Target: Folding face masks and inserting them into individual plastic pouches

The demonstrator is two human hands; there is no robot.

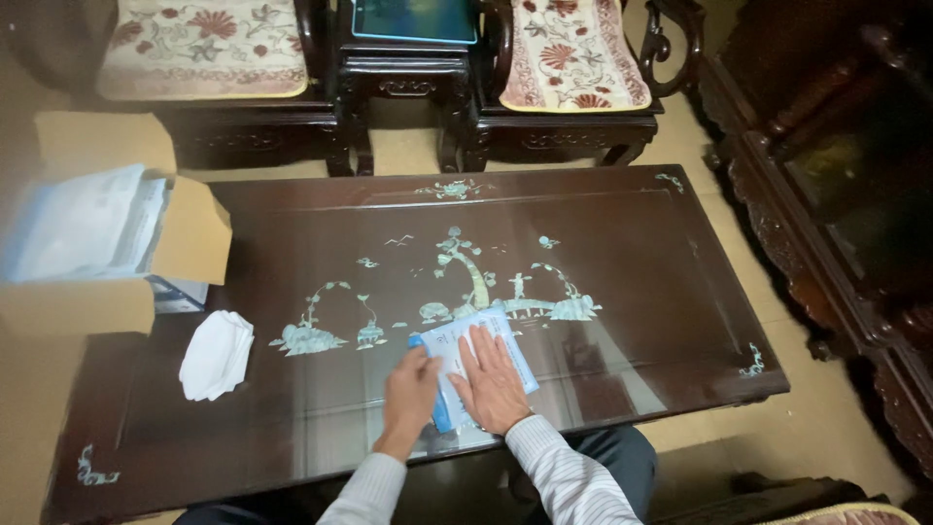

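A flat blue-and-white packet (pixel 465 338) lies on the dark wooden table (pixel 622 282), which has pale inlaid tree and figure pictures, close to its near edge. My right hand (pixel 494 382) rests flat on the packet with fingers spread. My left hand (pixel 410 391) presses on the packet's left edge, fingers curled over it. Both arms wear striped white sleeves.
A stack of white folded pieces (pixel 216 355) sits on the table at the left. An open cardboard box (pixel 107 243) of pale packets stands at the far left. Cushioned dark wooden chairs (pixel 573 68) line the far side; a carved cabinet (pixel 836 194) is to the right.
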